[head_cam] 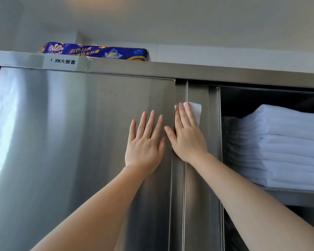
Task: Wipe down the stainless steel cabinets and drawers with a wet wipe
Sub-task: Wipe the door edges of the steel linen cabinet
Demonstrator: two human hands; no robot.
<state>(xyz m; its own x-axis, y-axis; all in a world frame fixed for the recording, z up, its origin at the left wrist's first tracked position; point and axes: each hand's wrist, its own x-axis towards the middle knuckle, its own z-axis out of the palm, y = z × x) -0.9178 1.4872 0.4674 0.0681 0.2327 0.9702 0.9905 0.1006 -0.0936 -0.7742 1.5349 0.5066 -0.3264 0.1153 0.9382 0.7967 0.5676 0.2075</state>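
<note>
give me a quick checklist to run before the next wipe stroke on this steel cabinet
1. Wipe under the working hand: ok. The right hand presses the white wipe flat with straight fingers, on the strip beside the door edge.
2. Door steadied: ok. The left hand lies flat on the sliding door.
3. Fingers away from the gap at the door edge: not ok. The right thumb sits right at that edge.
4. Wipe damp enough: cannot tell.
5. Folded white linen away from the wiping path: ok, it sits on the shelf to the right.
6. Paper label on the top rail out of the wet path: ok, it is up and to the left.
</note>
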